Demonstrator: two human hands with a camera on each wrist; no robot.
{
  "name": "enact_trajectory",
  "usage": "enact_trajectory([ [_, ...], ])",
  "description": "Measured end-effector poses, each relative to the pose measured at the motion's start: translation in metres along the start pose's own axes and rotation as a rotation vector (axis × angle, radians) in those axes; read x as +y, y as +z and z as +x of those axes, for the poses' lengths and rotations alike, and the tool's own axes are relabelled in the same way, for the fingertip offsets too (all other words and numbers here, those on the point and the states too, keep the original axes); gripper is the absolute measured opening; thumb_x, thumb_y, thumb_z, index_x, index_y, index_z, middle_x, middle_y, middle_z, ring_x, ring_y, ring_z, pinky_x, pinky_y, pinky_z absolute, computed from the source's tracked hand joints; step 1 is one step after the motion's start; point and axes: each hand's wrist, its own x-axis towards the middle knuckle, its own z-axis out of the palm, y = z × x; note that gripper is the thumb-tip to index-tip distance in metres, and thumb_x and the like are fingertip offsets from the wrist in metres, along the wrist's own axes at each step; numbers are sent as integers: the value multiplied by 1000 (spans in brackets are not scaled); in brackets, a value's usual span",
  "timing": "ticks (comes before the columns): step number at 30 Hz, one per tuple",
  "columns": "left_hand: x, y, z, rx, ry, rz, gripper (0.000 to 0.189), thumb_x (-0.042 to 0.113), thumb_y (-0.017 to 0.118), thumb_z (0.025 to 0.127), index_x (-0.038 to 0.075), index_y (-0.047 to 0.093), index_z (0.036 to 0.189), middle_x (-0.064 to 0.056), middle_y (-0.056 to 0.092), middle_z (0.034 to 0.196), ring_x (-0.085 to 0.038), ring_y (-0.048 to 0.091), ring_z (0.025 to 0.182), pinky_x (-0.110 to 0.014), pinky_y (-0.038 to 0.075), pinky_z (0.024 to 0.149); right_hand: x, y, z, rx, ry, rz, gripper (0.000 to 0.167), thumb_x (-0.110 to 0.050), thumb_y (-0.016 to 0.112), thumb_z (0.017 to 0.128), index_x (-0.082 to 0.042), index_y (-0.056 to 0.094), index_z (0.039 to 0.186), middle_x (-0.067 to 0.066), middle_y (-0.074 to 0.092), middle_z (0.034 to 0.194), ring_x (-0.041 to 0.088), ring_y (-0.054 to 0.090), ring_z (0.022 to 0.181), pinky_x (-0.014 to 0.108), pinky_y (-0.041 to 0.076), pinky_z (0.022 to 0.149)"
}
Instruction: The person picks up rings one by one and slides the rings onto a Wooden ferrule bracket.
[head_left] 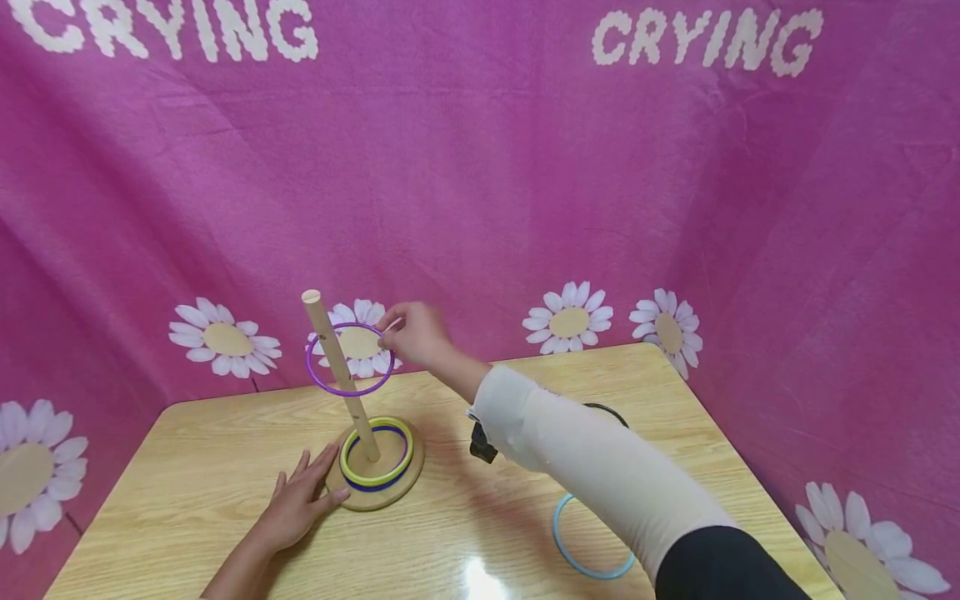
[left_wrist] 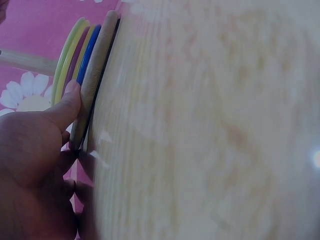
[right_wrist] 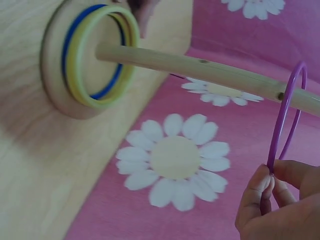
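Observation:
A wooden peg (head_left: 325,329) rises from a round wooden base (head_left: 417,460) on the table, tilted in the head view. Stacked around its foot are several rings, among them a yellow ring (right_wrist: 74,75) and, lowest, a blue ring (left_wrist: 89,50). My right hand (head_left: 415,335) pinches a thin purple ring (head_left: 347,393) at its edge between thumb and fingers. That ring encircles the peg partway down from the top, well above the stack. My left hand (head_left: 296,504) rests at the base's left side, thumb on its edge and the other fingers extended along it.
A light blue ring (head_left: 600,576) lies near the table's front, partly under my right sleeve. Behind the sleeve shows part of a black ring (head_left: 609,410). A black camera (head_left: 482,443) hangs at my right wrist. Pink flowered cloth (head_left: 480,192) encloses the wooden table (head_left: 450,533).

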Motion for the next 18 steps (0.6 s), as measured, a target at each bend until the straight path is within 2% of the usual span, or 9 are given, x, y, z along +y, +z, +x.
enact_trajectory([
  [10, -1, 0, 1, 8, 14, -3, 78, 35, 71, 97, 1, 37, 158, -23, 34, 163, -60, 12, 150, -84, 0, 109, 40, 22, -11, -12, -4, -84, 11, 2, 78, 82, -3, 78, 91, 7, 75, 75, 2, 56, 52, 15, 43, 49],
  [18, -2, 1, 0, 9, 15, -8, 77, 35, 71, 97, 2, 37, 159, -20, 34, 164, -60, 12, 150, -85, 0, 109, 66, 38, -22, -27, 77, -121, 10, -1, 80, 81, -9, 77, 87, -1, 71, 72, 4, 58, 60, 18, 44, 58],
])
